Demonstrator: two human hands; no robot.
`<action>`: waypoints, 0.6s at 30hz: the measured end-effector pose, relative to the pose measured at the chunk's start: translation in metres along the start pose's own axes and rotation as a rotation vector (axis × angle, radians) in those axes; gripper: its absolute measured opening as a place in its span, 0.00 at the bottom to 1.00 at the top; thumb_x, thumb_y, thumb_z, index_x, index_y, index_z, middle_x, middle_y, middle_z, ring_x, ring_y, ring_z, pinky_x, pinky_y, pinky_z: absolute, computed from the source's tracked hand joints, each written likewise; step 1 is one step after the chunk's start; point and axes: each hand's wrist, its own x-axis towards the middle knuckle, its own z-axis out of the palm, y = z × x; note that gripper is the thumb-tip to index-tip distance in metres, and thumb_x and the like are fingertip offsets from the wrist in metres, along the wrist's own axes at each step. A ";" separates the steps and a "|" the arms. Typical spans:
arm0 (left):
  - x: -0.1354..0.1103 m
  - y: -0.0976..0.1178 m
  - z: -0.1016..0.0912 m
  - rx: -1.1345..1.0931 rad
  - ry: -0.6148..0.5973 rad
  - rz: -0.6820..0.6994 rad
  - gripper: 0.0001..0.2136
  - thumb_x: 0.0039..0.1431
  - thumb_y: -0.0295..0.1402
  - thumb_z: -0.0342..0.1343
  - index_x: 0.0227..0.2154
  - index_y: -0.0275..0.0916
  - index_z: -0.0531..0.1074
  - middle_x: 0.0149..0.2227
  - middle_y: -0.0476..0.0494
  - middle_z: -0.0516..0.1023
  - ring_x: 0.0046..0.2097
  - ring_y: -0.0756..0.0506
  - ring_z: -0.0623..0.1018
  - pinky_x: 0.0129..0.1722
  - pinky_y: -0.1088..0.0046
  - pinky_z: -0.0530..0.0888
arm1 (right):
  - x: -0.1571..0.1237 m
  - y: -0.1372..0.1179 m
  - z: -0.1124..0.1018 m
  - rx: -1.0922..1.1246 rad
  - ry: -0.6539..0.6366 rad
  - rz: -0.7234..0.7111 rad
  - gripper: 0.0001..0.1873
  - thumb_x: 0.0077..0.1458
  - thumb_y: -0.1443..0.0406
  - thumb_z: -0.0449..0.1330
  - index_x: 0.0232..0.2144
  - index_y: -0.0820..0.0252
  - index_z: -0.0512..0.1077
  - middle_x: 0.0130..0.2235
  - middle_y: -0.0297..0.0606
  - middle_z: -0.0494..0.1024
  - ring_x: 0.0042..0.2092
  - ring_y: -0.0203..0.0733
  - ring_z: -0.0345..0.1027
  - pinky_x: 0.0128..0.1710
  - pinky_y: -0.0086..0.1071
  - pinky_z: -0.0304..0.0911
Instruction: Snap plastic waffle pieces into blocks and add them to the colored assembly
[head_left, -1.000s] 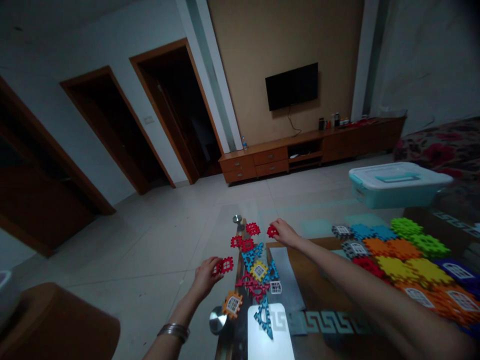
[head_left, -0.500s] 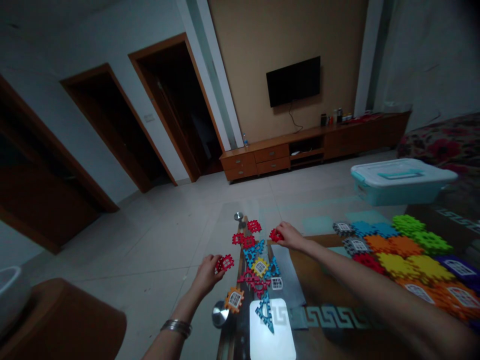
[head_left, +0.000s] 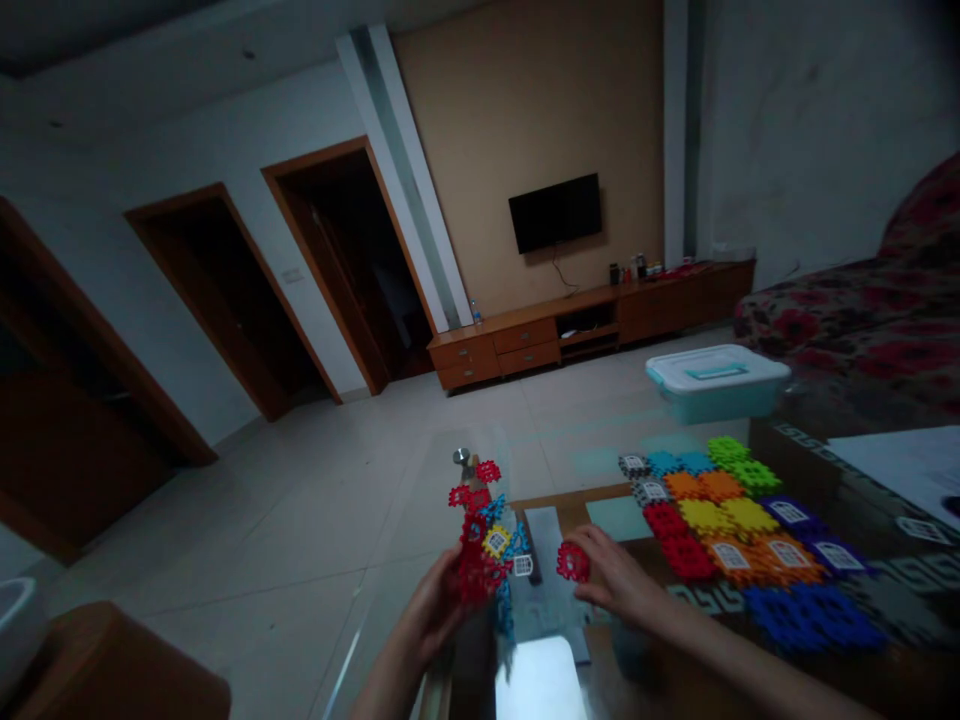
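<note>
My left hand [head_left: 437,608] is closed on red toothed building pieces [head_left: 474,575], blurred, above the table's left edge; how many it holds I cannot tell. Pinched in the fingers of my right hand [head_left: 611,575] is a red toothed building piece [head_left: 572,562], held over a grey strip on the table. Between and beyond the hands lies a cluster of loose pieces: several red ones [head_left: 488,471], blue ones, and a yellow piece [head_left: 496,542] with a white window insert. A separate white window insert [head_left: 523,566] is beside the yellow one.
Stacks of toothed pieces in several colours, such as yellow [head_left: 727,517] and blue [head_left: 814,615], cover the glass table's right side. A teal box with a white lid [head_left: 718,364] stands behind them. A white rectangular sheet or board [head_left: 540,682] lies near me, papers [head_left: 904,465] far right.
My left hand has moved right and lower, with more red showing in it. The right hand has come nearer to me, still holding a red piece. The camera view has shifted.
</note>
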 end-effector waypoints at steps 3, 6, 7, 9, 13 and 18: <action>-0.017 -0.026 0.038 -0.165 -0.154 -0.121 0.14 0.45 0.39 0.68 0.33 0.36 0.76 0.36 0.41 0.81 0.34 0.44 0.79 0.39 0.65 0.76 | -0.010 -0.024 -0.015 0.243 0.087 -0.026 0.32 0.48 0.68 0.60 0.58 0.54 0.63 0.56 0.45 0.67 0.58 0.50 0.60 0.58 0.44 0.57; -0.028 -0.054 0.074 -0.220 -0.252 -0.197 0.14 0.47 0.39 0.68 0.34 0.36 0.77 0.34 0.42 0.82 0.34 0.44 0.80 0.38 0.67 0.76 | -0.017 -0.035 -0.022 0.474 0.150 0.060 0.31 0.51 0.64 0.60 0.59 0.54 0.62 0.55 0.45 0.69 0.55 0.49 0.65 0.53 0.43 0.63; -0.031 -0.063 0.084 -0.224 -0.278 -0.213 0.14 0.47 0.40 0.68 0.34 0.37 0.77 0.33 0.42 0.82 0.34 0.44 0.80 0.38 0.68 0.76 | -0.019 -0.035 -0.023 0.533 0.165 0.093 0.31 0.51 0.64 0.60 0.58 0.55 0.63 0.53 0.46 0.71 0.53 0.48 0.66 0.52 0.42 0.64; -0.033 -0.079 0.100 -0.216 -0.320 -0.236 0.16 0.48 0.42 0.67 0.36 0.37 0.78 0.34 0.42 0.82 0.35 0.44 0.80 0.39 0.67 0.76 | -0.023 -0.032 -0.025 0.615 0.173 0.147 0.27 0.49 0.64 0.61 0.53 0.57 0.68 0.48 0.44 0.74 0.49 0.47 0.69 0.51 0.42 0.65; -0.030 -0.102 0.114 -0.180 -0.338 -0.206 0.14 0.50 0.41 0.66 0.37 0.38 0.78 0.35 0.41 0.82 0.35 0.45 0.80 0.38 0.69 0.76 | -0.028 -0.013 -0.031 0.713 0.126 0.229 0.21 0.43 0.68 0.63 0.44 0.59 0.73 0.40 0.40 0.78 0.42 0.46 0.72 0.46 0.41 0.68; -0.022 -0.115 0.120 -0.108 -0.390 -0.099 0.21 0.41 0.23 0.67 0.42 0.36 0.76 0.43 0.38 0.80 0.42 0.43 0.80 0.39 0.72 0.75 | -0.029 0.008 -0.038 0.700 0.143 0.257 0.18 0.40 0.69 0.66 0.38 0.60 0.74 0.37 0.39 0.79 0.41 0.45 0.73 0.44 0.39 0.69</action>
